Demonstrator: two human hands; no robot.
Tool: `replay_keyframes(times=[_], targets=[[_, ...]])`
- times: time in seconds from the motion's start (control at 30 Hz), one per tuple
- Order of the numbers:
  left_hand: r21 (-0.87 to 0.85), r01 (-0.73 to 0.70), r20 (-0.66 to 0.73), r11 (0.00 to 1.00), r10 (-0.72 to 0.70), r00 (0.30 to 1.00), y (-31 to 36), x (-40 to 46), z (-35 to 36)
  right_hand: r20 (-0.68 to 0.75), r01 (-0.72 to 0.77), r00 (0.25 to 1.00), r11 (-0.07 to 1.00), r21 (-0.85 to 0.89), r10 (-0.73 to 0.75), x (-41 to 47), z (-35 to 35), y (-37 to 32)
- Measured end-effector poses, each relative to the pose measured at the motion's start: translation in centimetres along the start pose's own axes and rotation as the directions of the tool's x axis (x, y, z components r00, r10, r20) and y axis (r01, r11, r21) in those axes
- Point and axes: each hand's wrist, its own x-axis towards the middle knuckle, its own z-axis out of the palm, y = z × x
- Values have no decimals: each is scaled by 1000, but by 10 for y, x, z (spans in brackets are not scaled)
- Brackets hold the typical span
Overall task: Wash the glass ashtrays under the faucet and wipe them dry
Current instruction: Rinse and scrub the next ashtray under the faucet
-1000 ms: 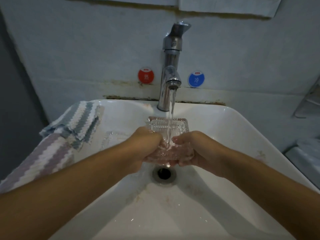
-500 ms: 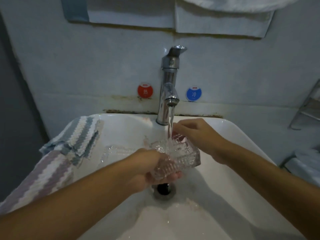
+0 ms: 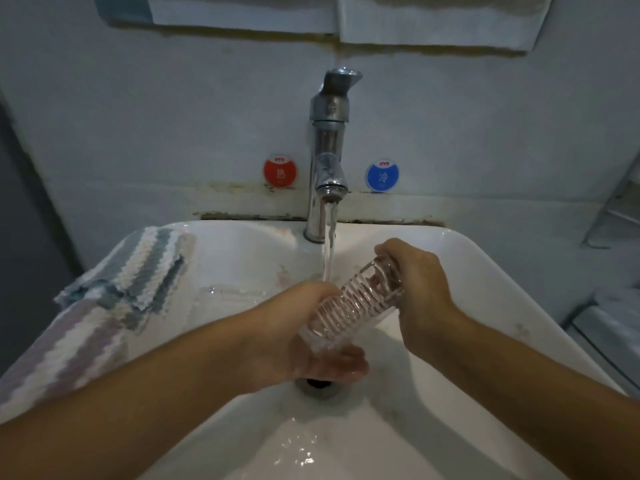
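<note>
Rinsing: you tilt the glass ashtray (image 3: 349,303) at frame centre under the faucet (image 3: 327,157) stream.
Hands: your left hand (image 3: 311,337) cups its lower end; your right hand (image 3: 419,282) grips the upper.
Handling: wet, ribbed, likely slippery, breakable; hold both ends.

Ribbed clear glass ashtray (image 3: 353,303); polished chrome faucet (image 3: 327,157); glossy white ceramic sink (image 3: 485,271); woven striped cloth (image 3: 114,299).

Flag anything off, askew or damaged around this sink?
The seam between sink and wall is stained brown and crumbling behind the faucet. The striped towel hangs over the sink's left rim, one corner inside the basin. The ashtray, tilted in both hands under the stream, looks intact.
</note>
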Motion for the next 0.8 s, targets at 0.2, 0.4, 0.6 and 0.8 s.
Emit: replay_keyframes(times=[0.2,0.4,0.6,0.8], targets=[[283,-265,-270,922,342,900,-5,7,14,-83,-102,992,989,-105,94,7,-2,6],[342,-598,-190,725,676,712,-16,4,24,-130,-209,972,971,-116,194,13,-2,12],[248,-492,-350,835,550,758,-10,9,20,77,-204,972,963,-178,220,7,-1,10],[77,-340,-425,937,340,839,-5,17,0,280,242,946,928,-283,-161,1,0,8]])
